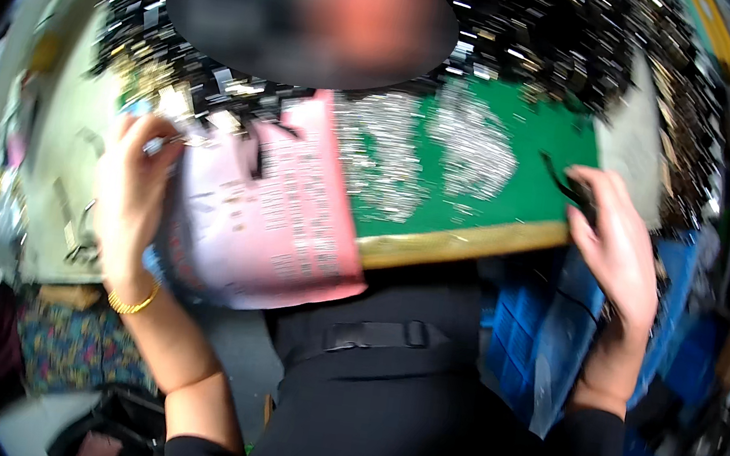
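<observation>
Blurred dark print [293,246] covers the pink sheet [281,203] at left, with red characters [181,268] near its left edge; none is readable.

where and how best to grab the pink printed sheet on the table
Probably by the near right corner of the pink printed sheet, pinched from the near side: that end appears to overhang the yellow wooden table edge, while small dark strips lie toward its far end.

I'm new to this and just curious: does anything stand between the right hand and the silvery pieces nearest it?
Nothing visible blocks the way: the green surface lies between the right hand and the nearest silvery pieces. Only the thin dark piece held in that hand juts partway across.
</observation>
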`<action>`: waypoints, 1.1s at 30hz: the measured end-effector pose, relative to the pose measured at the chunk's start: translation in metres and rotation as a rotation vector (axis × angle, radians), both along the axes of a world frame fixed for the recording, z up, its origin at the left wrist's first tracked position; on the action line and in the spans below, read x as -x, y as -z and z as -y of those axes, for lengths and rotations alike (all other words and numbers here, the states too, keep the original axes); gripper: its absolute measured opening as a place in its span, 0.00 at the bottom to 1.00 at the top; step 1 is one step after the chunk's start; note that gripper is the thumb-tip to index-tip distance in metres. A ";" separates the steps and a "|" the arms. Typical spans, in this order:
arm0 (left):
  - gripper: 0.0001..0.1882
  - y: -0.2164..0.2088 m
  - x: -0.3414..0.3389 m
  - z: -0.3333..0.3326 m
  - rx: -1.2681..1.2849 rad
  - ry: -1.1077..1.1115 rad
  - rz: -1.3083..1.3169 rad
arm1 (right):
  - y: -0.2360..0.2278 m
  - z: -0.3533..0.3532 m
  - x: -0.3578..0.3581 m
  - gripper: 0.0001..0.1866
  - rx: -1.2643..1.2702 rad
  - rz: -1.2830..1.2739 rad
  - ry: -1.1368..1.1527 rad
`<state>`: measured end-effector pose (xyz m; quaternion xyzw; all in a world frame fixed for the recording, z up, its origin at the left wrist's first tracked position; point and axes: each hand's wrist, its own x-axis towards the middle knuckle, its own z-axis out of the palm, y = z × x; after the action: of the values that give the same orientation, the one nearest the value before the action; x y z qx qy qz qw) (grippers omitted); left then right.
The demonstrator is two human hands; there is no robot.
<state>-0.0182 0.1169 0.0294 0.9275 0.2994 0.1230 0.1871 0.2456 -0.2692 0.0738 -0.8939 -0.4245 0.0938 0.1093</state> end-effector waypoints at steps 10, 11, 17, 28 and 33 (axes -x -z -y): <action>0.05 -0.002 0.025 0.007 -0.177 -0.018 -0.040 | 0.010 0.003 -0.019 0.11 -0.070 -0.086 0.024; 0.07 -0.007 0.030 0.009 -0.152 -0.101 -0.129 | 0.007 0.003 -0.022 0.10 -0.105 -0.148 0.101; 0.11 -0.025 0.055 0.040 -0.096 -0.246 -0.077 | -0.008 -0.020 0.021 0.05 -0.599 -0.653 0.233; 0.04 -0.007 -0.034 0.187 0.854 0.307 0.311 | 0.009 -0.062 0.067 0.08 -0.781 -1.384 0.299; 0.05 -0.001 -0.035 0.189 0.824 0.344 0.331 | 0.008 -0.061 0.070 0.07 -0.707 -1.367 0.306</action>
<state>0.0167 -0.0718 0.0305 0.7799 0.1315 0.1074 0.6024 0.1761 -0.2080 0.0656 -0.5987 -0.1401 0.4662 0.6361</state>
